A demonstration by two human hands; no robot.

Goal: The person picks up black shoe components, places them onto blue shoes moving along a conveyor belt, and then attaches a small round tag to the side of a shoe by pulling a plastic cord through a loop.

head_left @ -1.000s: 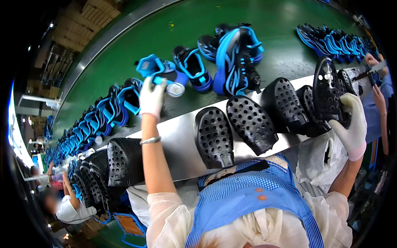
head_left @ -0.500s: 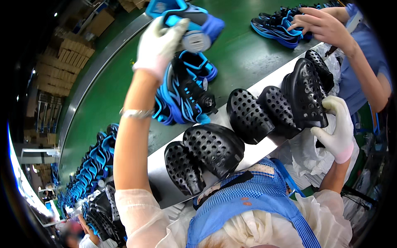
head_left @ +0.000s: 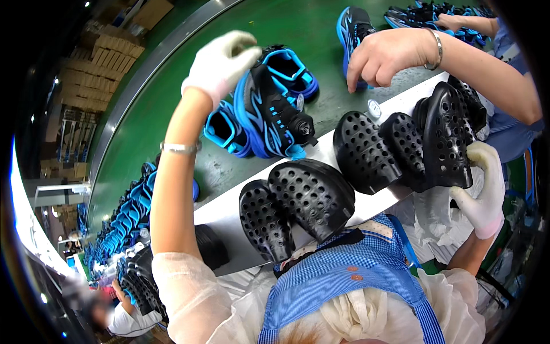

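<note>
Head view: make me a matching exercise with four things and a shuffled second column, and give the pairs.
Column one
1. Left hand
2. Right hand
3. Apron
4. Work surface

Column two
A. Blue, with two round buttons
B. At the lower right edge of a black perforated form
C. Green, with shoes resting on it
D. White-gloved, raised beside blue-and-black shoes

Pairs: 1-D, 2-B, 3-A, 4-C
</note>
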